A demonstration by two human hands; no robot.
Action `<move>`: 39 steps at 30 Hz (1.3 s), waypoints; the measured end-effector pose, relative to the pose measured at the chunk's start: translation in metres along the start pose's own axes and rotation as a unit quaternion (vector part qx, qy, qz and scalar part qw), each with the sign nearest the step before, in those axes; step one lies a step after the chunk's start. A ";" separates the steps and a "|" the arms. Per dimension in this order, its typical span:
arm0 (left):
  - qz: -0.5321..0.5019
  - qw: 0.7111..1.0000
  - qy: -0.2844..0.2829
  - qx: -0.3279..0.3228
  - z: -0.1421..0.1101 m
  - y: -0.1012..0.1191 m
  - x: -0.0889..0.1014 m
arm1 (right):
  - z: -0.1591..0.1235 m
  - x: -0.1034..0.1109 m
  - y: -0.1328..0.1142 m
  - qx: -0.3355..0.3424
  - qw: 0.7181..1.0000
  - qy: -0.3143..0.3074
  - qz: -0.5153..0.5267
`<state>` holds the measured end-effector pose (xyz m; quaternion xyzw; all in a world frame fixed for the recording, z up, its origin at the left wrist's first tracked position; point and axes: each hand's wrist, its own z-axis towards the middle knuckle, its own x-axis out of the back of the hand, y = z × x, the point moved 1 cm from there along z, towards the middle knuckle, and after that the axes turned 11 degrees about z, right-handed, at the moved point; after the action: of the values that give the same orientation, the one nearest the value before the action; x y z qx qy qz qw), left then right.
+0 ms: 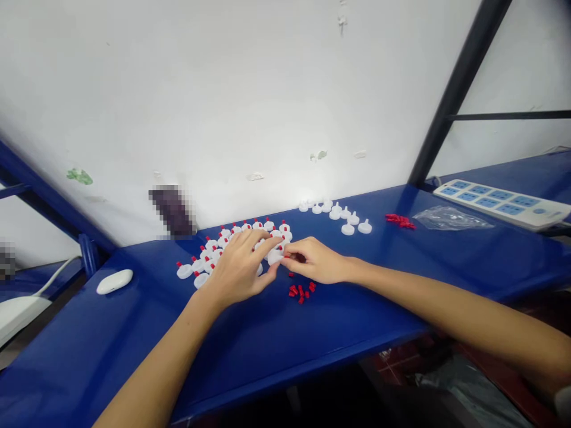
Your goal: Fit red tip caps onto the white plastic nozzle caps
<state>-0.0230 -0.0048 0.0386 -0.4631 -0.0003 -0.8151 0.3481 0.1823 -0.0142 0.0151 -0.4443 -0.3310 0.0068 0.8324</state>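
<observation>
Between my two hands is a white nozzle cap (275, 257), a round disc shape, gripped at its edge by the thumb and fingers of my left hand (243, 261). My right hand (314, 260) pinches a small red tip (286, 257) against the cap's right side; whether it is seated there is hidden by the fingers. Beside and behind my left hand stand several white caps with red tips (200, 279), partly covered by that hand. A small heap of loose red tips (300, 292) lies just below my right hand.
White caps without red tips (347, 228) stand toward the wall. Right of them are more red tips (400, 221), a clear plastic bag (450, 219) and a power strip (502, 202). A white oval case (115, 282) lies on the left of the blue table (339, 345).
</observation>
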 end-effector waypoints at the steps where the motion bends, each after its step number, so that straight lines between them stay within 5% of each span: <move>1: -0.017 1.000 -0.012 -0.014 0.000 0.002 -0.001 | 0.000 -0.002 0.000 -0.012 1.000 -0.005 0.002; 7: -0.031 0.999 0.013 -0.002 -0.002 0.007 -0.011 | 0.002 -0.004 -0.008 -0.026 0.999 0.004 0.020; 10: -0.060 0.997 0.049 0.019 -0.002 0.002 -0.016 | 0.006 0.011 -0.004 0.016 0.997 -0.013 -0.079; 13: -0.099 0.993 0.045 0.050 0.000 -0.003 -0.021 | 0.020 0.040 0.014 0.026 0.961 0.004 -0.277; 18: -0.138 0.987 -0.052 0.068 0.001 -0.005 -0.022 | 0.053 0.085 0.062 -0.130 0.879 0.006 -0.458; 20: -0.126 0.986 -0.097 0.049 -0.002 -0.003 -0.021 | 0.065 0.093 0.078 -0.162 0.868 0.003 -0.469; 31: -0.013 0.996 -0.090 0.018 -0.008 -0.005 -0.024 | 0.096 0.104 0.124 -0.264 0.841 -0.011 -0.472; 39: 0.056 0.997 -0.025 0.036 0.000 -0.004 -0.013 | 0.086 0.082 0.105 -0.219 0.849 -0.075 -0.474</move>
<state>-0.0209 0.0053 0.0304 -0.4699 -0.0121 -0.7819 0.4094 0.2279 0.1378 0.0147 -0.4025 -0.5558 -0.4283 0.5879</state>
